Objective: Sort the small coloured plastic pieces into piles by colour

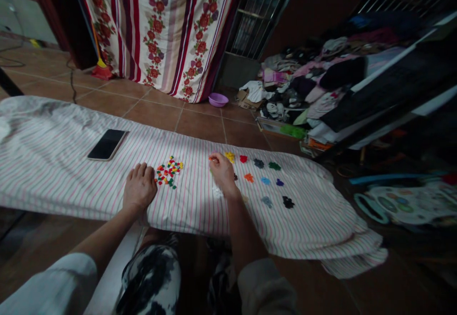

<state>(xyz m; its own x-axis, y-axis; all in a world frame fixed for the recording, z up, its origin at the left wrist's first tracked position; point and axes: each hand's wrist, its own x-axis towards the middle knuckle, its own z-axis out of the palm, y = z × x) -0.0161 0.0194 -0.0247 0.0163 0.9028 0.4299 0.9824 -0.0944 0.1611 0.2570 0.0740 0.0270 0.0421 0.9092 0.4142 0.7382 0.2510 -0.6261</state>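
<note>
My left hand (pixel 140 186) lies palm down on the striped cloth (pixel 193 201), fingers lying loosely, beside a mixed heap of tiny coloured pieces (pixel 169 171) in red, yellow, green, orange and white. Fingers pinched, my right hand (pixel 222 171) hovers at or just above the cloth among sorted piles. A speck of orange shows by its fingertips; I cannot tell whether it is held. White pieces (pixel 216 191) lie below that hand, partly covered. Single-colour piles spread to its right, among them yellow (pixel 229 156), red (pixel 243 159), orange (pixel 249 178), light blue (pixel 265 181) and black (pixel 288 202).
A phone (pixel 107 144) lies on the cloth to the left. Beyond the table are a floral curtain (pixel 153 34), a purple basin (pixel 218 99) and a red broom (pixel 102 70) on the tiled floor. Clothes (pixel 303 82) are heaped at the right.
</note>
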